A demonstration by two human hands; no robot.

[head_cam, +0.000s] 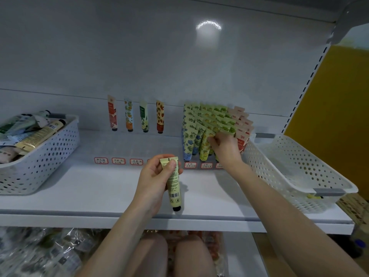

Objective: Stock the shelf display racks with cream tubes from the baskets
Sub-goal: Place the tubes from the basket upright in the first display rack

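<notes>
**Asker:** What sits at the far left of the shelf?

**Describer:** A white holed basket (50, 154) rests on the white shelf (89, 186). It is heaped with loose cream tubes (30, 132) lying on their sides.

**Asker:** And moving right?

**Describer:** Four sample tubes (128, 115) stand upright against the back wall, set apart from one another. Nearer the camera runs a row of small red-edged labels (118, 160). Their writing is too small to read.

**Asker:** Where are the hands?

**Describer:** The left hand (157, 176) is near the middle, above the near part of the shelf. Its fingers and thumb are wrapped round a pale yellow tube (174, 184), held crimped end up and black cap down, with the barcode facing the camera. Further right, the right hand (225, 146) reaches among the stocked tubes (209, 120). These stand packed in rows of blue, yellow, green and pink. The hand's fingers (212, 139) curl over the top edges of the near yellow and green ones.

**Asker:** What ends the shelf?

**Describer:** A second white basket (299, 166), just beside those rows. One yellow tube (311, 196) lies at its near end, mostly hidden.
</notes>
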